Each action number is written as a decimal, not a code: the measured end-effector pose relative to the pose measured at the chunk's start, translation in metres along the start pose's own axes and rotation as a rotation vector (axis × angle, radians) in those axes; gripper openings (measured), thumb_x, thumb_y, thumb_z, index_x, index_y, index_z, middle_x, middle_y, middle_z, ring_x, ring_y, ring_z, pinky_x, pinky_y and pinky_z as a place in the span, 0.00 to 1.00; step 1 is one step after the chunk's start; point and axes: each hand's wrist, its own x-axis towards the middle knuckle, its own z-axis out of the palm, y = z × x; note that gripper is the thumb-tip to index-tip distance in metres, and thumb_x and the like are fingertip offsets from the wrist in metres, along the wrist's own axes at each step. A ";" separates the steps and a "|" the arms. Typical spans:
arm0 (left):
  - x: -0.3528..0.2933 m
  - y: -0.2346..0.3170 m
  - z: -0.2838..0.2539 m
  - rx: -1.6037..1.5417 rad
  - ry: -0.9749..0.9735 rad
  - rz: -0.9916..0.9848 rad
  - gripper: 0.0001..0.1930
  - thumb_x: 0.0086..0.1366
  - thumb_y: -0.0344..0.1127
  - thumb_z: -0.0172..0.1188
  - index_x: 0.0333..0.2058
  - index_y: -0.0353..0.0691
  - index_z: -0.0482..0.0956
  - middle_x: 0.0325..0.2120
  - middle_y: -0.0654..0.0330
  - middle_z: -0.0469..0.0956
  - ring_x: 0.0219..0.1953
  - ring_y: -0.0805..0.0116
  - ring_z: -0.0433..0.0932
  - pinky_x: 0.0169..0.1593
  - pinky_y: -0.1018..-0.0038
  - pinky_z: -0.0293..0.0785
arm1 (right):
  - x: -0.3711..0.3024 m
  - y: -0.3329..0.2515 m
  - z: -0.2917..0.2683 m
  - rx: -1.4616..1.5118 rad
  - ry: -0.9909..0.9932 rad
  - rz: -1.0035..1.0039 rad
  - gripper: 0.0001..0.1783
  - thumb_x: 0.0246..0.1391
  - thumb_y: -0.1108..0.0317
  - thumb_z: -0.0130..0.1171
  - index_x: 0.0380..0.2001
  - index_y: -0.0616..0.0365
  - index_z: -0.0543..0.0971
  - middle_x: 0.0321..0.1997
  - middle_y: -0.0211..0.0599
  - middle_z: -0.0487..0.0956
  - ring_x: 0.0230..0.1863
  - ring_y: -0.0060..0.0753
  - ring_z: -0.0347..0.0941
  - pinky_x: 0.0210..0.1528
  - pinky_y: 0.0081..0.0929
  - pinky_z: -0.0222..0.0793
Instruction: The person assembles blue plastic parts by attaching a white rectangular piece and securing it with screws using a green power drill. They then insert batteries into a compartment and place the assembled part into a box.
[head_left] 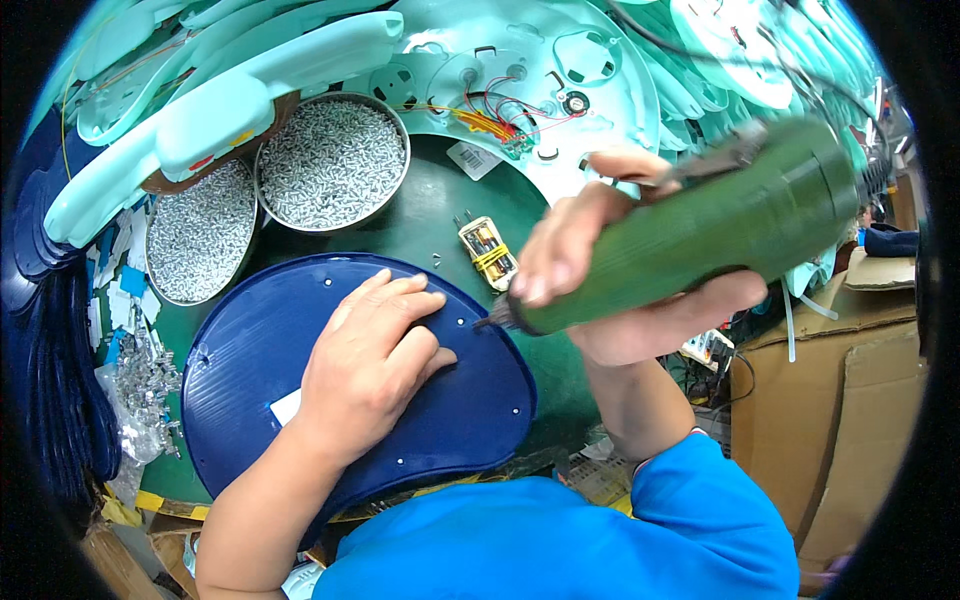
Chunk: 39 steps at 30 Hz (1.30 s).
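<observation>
Slantwise, the green power driver (710, 220) lies across the right half of the view, its long axis running from the bit at lower left to the rear end at upper right. Its bit points left and slightly down, toward a small hole near the right upper edge of the dark blue panel (260, 340); whether the tip touches the panel is hard to tell from this angle. The right hand (635, 330) is wrapped around the driver's front half. The left hand (370, 365) lies palm down on the panel, fingers a little spread and holding nothing, covering its middle together with the forearm. The panel rests on the green desk (430, 190), its longer span running left to right.

Just beyond its upper edge stand two round tins, a right tin (408, 165) and a left tin (252, 240), both full of small screws. A battery pack (487, 252) with a yellow band sits close to the bit. Farther back, a mint shell (625, 95) carries loose wires; a cardboard box (870, 430) stands at right.
</observation>
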 end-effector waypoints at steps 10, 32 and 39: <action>-0.001 0.003 0.000 -0.005 0.094 0.004 0.12 0.48 0.26 0.68 0.34 0.38 0.85 0.29 0.61 0.78 0.33 0.61 0.77 0.35 0.67 0.73 | -0.038 0.022 -0.038 -0.328 0.187 0.047 0.62 0.49 0.16 0.47 0.61 0.70 0.63 0.28 0.43 0.75 0.29 0.38 0.76 0.36 0.36 0.77; -0.073 0.010 -0.077 -0.293 0.249 -0.476 0.05 0.59 0.25 0.68 0.34 0.37 0.84 0.27 0.57 0.80 0.33 0.59 0.78 0.39 0.67 0.73 | 0.027 0.019 0.127 0.126 -0.265 -0.004 0.68 0.40 0.10 0.46 0.63 0.67 0.63 0.26 0.41 0.77 0.27 0.37 0.78 0.32 0.35 0.79; -0.118 0.000 -0.112 -0.188 0.418 -0.562 0.06 0.57 0.25 0.69 0.34 0.37 0.83 0.27 0.58 0.79 0.33 0.57 0.78 0.38 0.66 0.73 | 0.040 0.039 0.187 -0.021 -0.412 0.151 0.70 0.38 0.10 0.48 0.63 0.69 0.62 0.27 0.44 0.78 0.29 0.38 0.80 0.36 0.35 0.80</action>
